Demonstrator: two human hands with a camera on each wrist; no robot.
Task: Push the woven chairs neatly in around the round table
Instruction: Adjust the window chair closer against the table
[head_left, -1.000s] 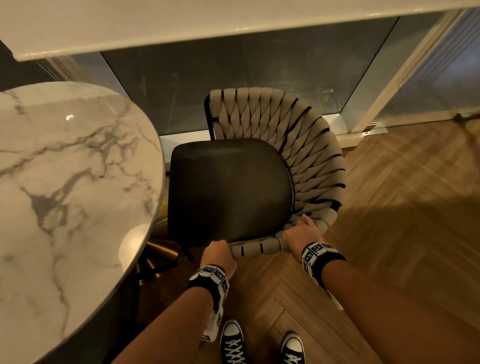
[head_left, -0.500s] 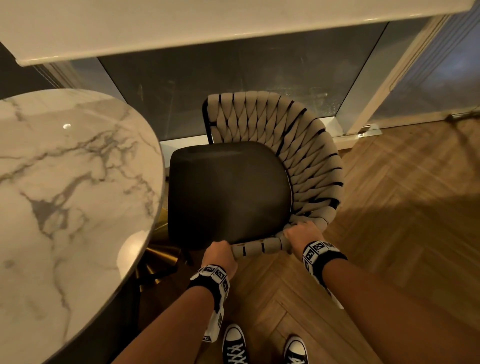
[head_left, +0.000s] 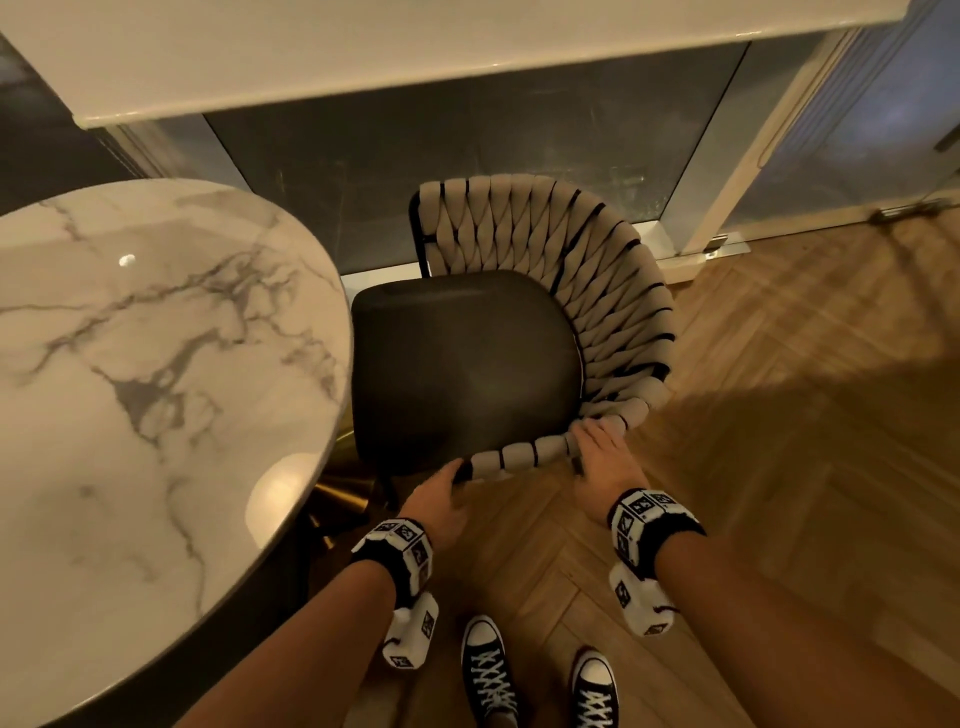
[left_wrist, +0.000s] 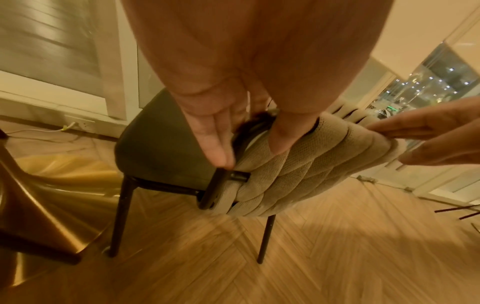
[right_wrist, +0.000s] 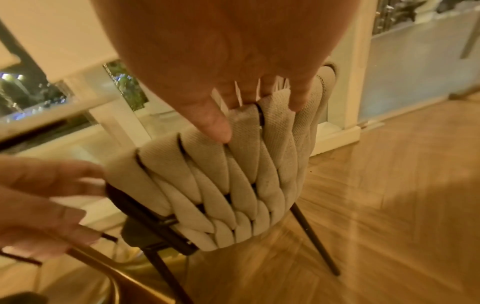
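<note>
The woven chair (head_left: 467, 364) has a dark seat and a curved beige woven back (head_left: 613, 291). It stands right of the round marble table (head_left: 156, 364), with the seat's left edge at the table rim. My left hand (head_left: 439, 493) touches the near end of the back with straight fingers; in the left wrist view (left_wrist: 250, 152) thumb and fingers straddle the black end frame. My right hand (head_left: 605, 457) lies on the top of the woven rim. In the right wrist view (right_wrist: 259, 117) its thumb rests on the outer weave.
The table's gold base (head_left: 343, 493) sits by the chair's black legs (left_wrist: 119, 216). Dark glass panels (head_left: 467, 145) and a white frame (head_left: 727, 182) stand close behind the chair. Herringbone wood floor (head_left: 779, 467) spreads to the right. My shoes (head_left: 485, 670) are below the hands.
Both hands gripped the near rim of the woven back before. Now their fingers have straightened and only touch it. The chair stays beside the table.
</note>
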